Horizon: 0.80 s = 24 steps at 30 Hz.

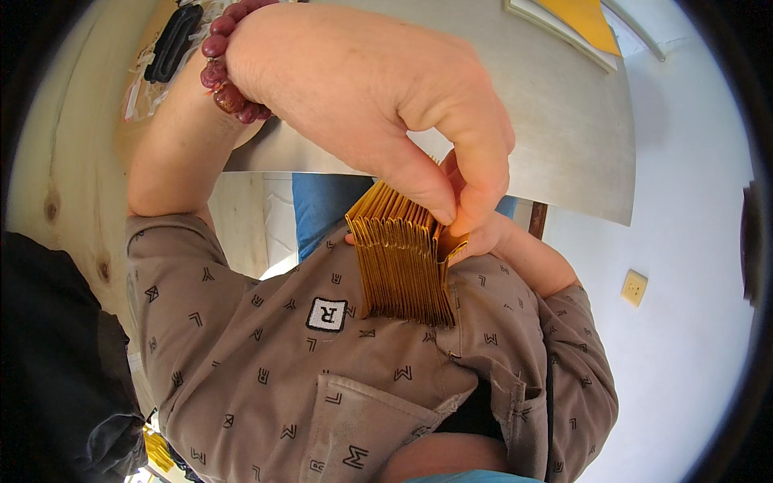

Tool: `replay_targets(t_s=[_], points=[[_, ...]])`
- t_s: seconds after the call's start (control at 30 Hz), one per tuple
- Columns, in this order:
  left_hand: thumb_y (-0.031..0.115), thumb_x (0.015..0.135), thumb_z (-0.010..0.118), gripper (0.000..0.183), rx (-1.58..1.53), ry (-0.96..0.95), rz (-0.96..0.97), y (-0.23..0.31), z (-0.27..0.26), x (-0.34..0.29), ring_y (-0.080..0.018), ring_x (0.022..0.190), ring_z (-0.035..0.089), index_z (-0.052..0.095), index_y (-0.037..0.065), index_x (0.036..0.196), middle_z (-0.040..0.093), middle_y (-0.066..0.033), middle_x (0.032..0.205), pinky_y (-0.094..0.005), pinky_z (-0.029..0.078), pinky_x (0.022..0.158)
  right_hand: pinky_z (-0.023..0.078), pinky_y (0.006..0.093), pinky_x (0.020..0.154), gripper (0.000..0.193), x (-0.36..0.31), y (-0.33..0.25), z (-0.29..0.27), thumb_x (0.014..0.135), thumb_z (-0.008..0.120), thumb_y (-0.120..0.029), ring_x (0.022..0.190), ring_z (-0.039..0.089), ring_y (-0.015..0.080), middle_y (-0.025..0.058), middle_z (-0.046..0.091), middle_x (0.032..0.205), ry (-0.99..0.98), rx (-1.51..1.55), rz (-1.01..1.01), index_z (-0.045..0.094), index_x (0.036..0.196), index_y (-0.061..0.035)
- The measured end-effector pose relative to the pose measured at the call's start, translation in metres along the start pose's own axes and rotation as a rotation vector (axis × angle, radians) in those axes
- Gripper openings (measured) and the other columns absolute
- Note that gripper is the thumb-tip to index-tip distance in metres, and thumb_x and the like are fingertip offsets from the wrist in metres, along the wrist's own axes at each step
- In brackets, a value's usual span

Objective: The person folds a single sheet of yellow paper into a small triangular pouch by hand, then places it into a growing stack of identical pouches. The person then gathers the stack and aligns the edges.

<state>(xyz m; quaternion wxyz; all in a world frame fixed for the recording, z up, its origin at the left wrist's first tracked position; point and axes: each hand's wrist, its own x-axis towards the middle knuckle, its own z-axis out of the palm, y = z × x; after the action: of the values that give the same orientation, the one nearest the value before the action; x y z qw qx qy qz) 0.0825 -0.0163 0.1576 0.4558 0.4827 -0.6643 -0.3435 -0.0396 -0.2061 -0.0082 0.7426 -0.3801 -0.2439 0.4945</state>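
Note:
A thick stack of folded golden paper pieces is held upright in front of my chest, its many thin edges side by side. My left hand, a dark red bead bracelet at its wrist, reaches over the top. Its thumb and forefinger are closed in a pinch on a folded golden paper piece at the stack's right end. Behind and beneath the stack, my right hand grips it. Most of that hand's fingers are hidden; one fingertip shows at the stack's left side.
A grey metal table lies beyond my hands. On its far right are a yellow sheet and white boards or papers. A black folded item sits far left. Black cloth hangs at left; a wall socket is at right.

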Motion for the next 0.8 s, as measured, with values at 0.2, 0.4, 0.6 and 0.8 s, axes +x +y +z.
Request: replay_targets(t_s=[0.2, 0.4, 0.6, 0.8], points=[[0.008, 0.096, 0.073, 0.006, -0.031, -0.036, -0.068, 0.000, -0.002, -0.005, -0.0229, 0.076, 0.066, 0.076, 0.005, 0.100, 0.067, -0.0082, 0.089, -0.0323, 0.050, 0.065, 0.045, 0.0300, 0.106, 0.051, 0.003, 0.000, 0.001, 0.096, 0.078, -0.015, 0.123, 0.058, 0.0125, 0.0036, 0.067, 0.128, -0.022, -0.004, -0.021, 0.059, 0.141, -0.0027], [0.007, 0.095, 0.075, 0.006, -0.120, -0.097, -0.031, -0.009, -0.010, -0.001, -0.0201, 0.077, 0.067, 0.077, 0.005, 0.100, 0.068, -0.0075, 0.089, -0.0307, 0.051, 0.065, 0.046, 0.0297, 0.105, 0.048, 0.003, 0.005, -0.001, 0.097, 0.077, -0.017, 0.120, 0.059, 0.0122, 0.0038, 0.068, 0.125, -0.030, 0.056, 0.035, 0.060, 0.139, -0.0024], [0.009, 0.096, 0.073, 0.005, -0.097, -0.101, 0.001, -0.005, -0.012, -0.002, -0.0215, 0.079, 0.067, 0.076, 0.006, 0.099, 0.067, -0.0073, 0.091, -0.0317, 0.051, 0.066, 0.047, 0.0294, 0.103, 0.045, 0.001, 0.011, -0.001, 0.096, 0.077, -0.017, 0.118, 0.060, 0.0129, 0.0035, 0.069, 0.124, 0.045, 0.057, 0.024, 0.063, 0.136, -0.0025], [0.009, 0.098, 0.069, 0.007, 0.136, -0.015, 0.074, -0.010, 0.003, -0.011, -0.0261, 0.082, 0.067, 0.074, 0.005, 0.100, 0.067, -0.0089, 0.095, -0.0330, 0.053, 0.069, 0.047, 0.0296, 0.103, 0.042, -0.005, 0.017, -0.006, 0.096, 0.077, -0.016, 0.118, 0.060, 0.0132, 0.0029, 0.069, 0.123, 0.051, 0.092, 0.070, 0.064, 0.134, -0.0028]])
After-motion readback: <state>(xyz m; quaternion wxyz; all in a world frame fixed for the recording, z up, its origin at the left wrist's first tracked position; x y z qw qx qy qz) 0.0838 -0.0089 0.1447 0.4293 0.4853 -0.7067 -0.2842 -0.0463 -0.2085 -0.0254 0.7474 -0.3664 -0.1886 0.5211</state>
